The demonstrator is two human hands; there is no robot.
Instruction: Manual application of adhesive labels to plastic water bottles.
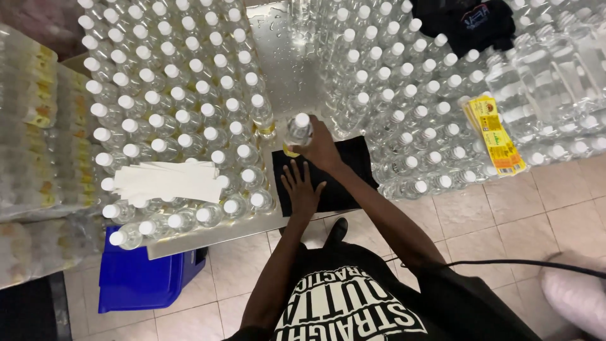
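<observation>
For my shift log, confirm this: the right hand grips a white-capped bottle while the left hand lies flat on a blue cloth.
Not quite: the cloth is black, not blue. The head view shows the right hand gripping the bottle and the left hand flat on that cloth.

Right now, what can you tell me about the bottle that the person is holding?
The bottle is small, of clear plastic as it looks, with a white screw cap on top and a bit of yellow showing near its base. It stands about upright over the far edge of a black cloth on the wet metal table, in the lane between two crowds of like bottles. The right hand grips it around the body; the left hand lies flat on the cloth, apart from it.
</observation>
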